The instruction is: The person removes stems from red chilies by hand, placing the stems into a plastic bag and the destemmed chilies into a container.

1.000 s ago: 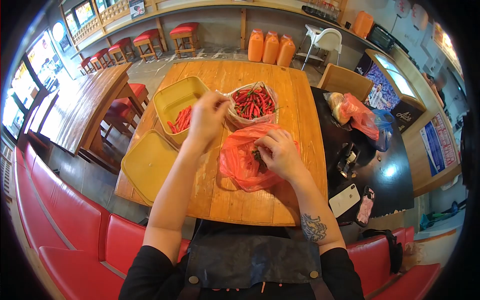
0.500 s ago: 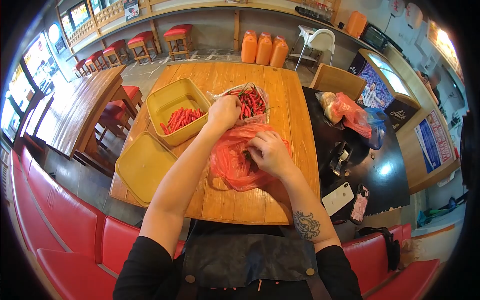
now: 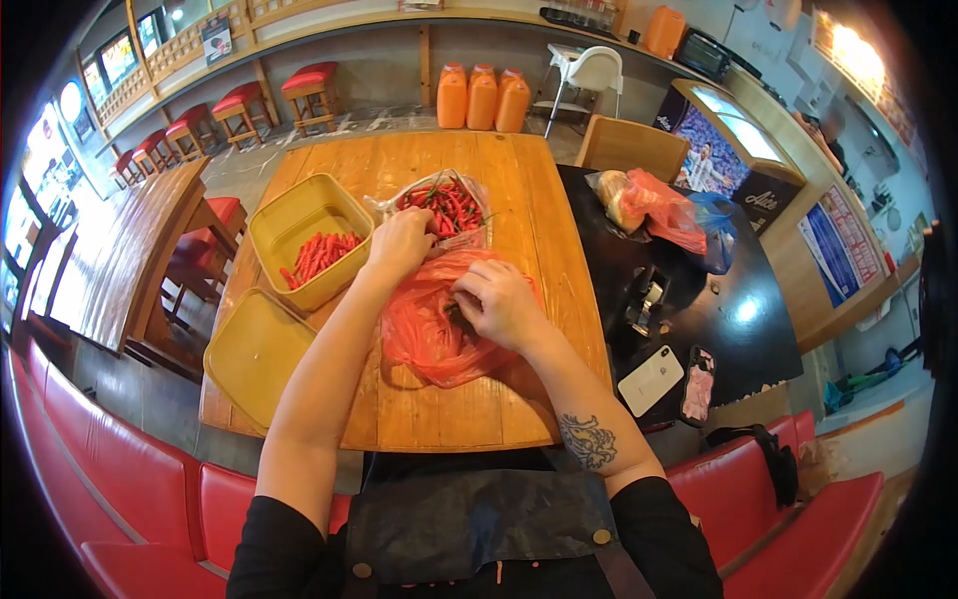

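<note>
My left hand [image 3: 403, 243] is closed at the near left edge of a clear plastic bag [image 3: 473, 239] full of red chilies [image 3: 447, 205] with green stems. Its fingertips are turned away, so anything between them is hidden. Just nearer to me, my right hand [image 3: 497, 302] is pinched over the opening of a crumpled red plastic bag [image 3: 424, 344]. Dark stem-like bits [image 3: 458, 317] show beside its fingers; whether they are held is unclear. To the left, a yellow tub [image 3: 284, 215] contains stemless red chilies [image 3: 321, 257], and its yellow lid [image 3: 254, 354] lies in front.
All this rests on a wooden table [image 3: 519, 190]. The black table [image 3: 743, 344] at right bears a white phone [image 3: 651, 380], a pink-patterned phone [image 3: 699, 384] and plastic bags [image 3: 664, 212]. Orange jugs [image 3: 481, 97] and red stools [image 3: 309, 85] stand farther back.
The whole view has swung, so the table and its contents appear farther left. Both hands stay closed in nearly the same places over the bags.
</note>
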`<state>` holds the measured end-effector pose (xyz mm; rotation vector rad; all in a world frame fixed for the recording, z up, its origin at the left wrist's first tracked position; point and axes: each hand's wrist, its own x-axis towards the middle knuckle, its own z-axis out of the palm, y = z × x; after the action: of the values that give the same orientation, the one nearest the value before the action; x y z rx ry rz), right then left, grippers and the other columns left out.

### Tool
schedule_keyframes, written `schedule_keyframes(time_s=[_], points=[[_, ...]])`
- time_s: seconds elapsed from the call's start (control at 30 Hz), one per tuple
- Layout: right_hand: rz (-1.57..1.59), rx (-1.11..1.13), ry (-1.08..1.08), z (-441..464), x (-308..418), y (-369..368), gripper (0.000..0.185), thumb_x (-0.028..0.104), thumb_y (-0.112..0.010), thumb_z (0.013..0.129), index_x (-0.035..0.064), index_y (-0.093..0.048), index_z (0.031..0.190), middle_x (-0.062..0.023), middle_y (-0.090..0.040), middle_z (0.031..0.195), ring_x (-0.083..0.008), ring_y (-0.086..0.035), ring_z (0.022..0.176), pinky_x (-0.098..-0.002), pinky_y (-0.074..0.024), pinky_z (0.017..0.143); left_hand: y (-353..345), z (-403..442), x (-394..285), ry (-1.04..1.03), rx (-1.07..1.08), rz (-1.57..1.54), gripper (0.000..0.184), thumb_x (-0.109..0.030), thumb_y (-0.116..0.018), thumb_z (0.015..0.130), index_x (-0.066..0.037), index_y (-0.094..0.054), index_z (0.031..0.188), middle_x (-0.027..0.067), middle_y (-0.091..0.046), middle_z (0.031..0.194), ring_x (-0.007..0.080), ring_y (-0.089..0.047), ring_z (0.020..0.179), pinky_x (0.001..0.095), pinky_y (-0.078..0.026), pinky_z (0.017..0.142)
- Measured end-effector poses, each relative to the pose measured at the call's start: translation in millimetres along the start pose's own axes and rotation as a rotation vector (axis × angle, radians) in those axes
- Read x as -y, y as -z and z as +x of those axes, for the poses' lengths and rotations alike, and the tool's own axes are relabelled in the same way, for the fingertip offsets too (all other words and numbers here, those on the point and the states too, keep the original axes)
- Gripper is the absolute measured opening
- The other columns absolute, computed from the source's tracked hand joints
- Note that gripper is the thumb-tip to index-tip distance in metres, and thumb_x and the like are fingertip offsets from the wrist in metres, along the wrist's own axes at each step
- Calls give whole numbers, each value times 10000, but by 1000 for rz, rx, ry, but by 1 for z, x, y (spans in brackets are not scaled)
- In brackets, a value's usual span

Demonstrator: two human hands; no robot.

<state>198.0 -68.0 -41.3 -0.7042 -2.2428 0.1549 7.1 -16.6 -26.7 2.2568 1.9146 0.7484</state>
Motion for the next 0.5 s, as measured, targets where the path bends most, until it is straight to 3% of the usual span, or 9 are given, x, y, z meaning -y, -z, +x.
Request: schedule_keyframes(time_s=[0.2,0.27,0.37,0.5], points=[[14,7,-12,1,3,2,103,89,-663,736,67,-615,825,-80,-573,828,-269,-562,837,-368,-439,786,2,-5,-2,38,-40,-127,130,-145,-617,784,-40,-609,860,140,-657,907,347,-625,880,435,-489,755],[-1,-4,-6,-1,1,2,123,91,-665,744,70,-619,856,-81,-578,842,-272,-566,833,-372,-445,774,-1,-6,-1,24,-227,-375,129,-99,-632,802,-23,-613,905,138,-644,841,285,-632,751,361,-495,698],[25,-66,-53,3,7,5,170,97,-670,766,70,-622,927,-88,-589,874,-274,-578,825,-372,-462,739,28,-31,-25,69,-211,-630,99,-90,-642,799,-27,-609,867,123,-648,844,305,-619,800,383,-489,713],[163,-184,-224,6,13,6,250,110,-686,795,57,-609,1026,-111,-599,924,-265,-599,814,-346,-490,677,32,-75,-27,-147,-201,-442,110,-65,-662,780,-41,-624,880,98,-628,825,284,-599,795,373,-481,712]])
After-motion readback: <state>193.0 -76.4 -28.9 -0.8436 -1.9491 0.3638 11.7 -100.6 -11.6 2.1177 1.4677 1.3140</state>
